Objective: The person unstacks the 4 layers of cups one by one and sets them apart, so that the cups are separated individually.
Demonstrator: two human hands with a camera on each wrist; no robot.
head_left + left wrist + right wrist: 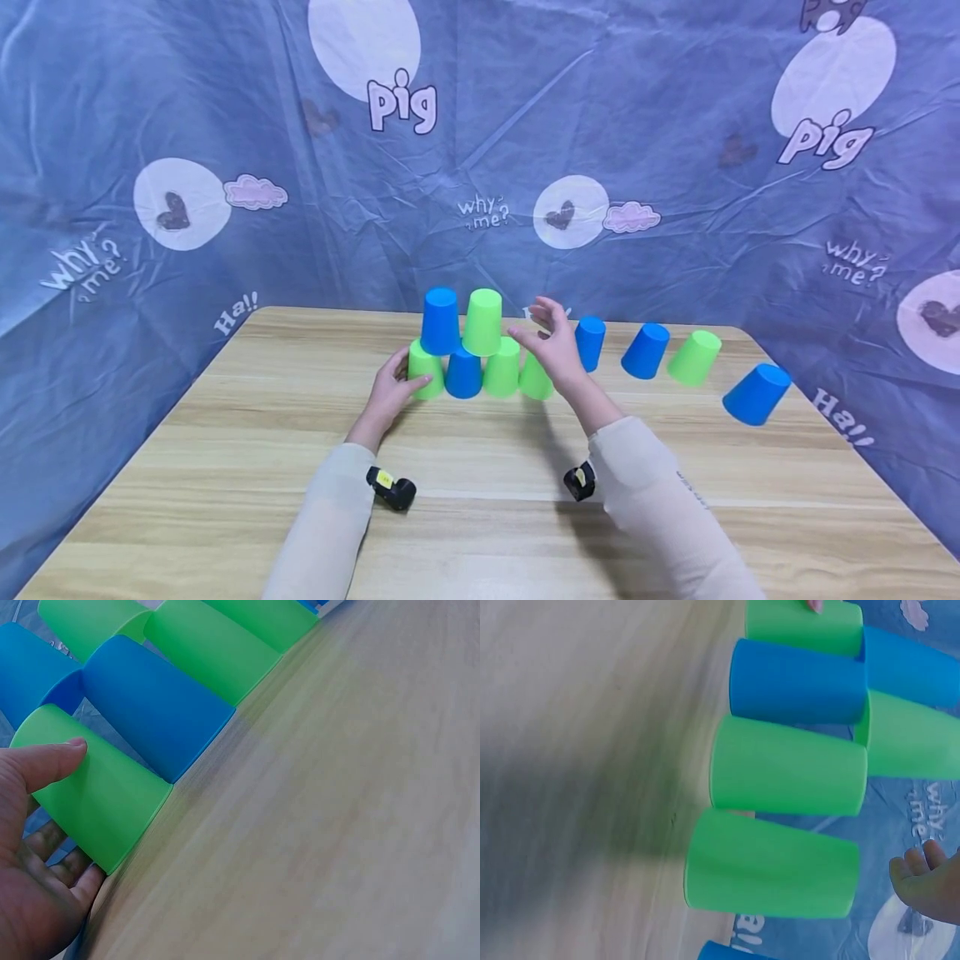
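Observation:
Four upside-down cups stand in a row: a green cup [426, 371] at the left end, a blue cup [463, 373], then two green cups [502, 368] [536, 378]. On top rest a blue cup [440, 322] and a green cup [484, 322], side by side. My left hand [390, 392] holds the left-end green cup [97, 787], thumb on its front and fingers at its far side. Just right of the upper green cup, my right hand [558, 346] is raised above the right-end green cup [772, 864], fingers apart and holding nothing.
Right of the row stand more upside-down cups on the wooden table [465, 517]: blue [591, 343], blue [646, 351], green [694, 358] and blue [757, 394]. A patterned blue cloth [450, 233] hangs behind the table and along its sides.

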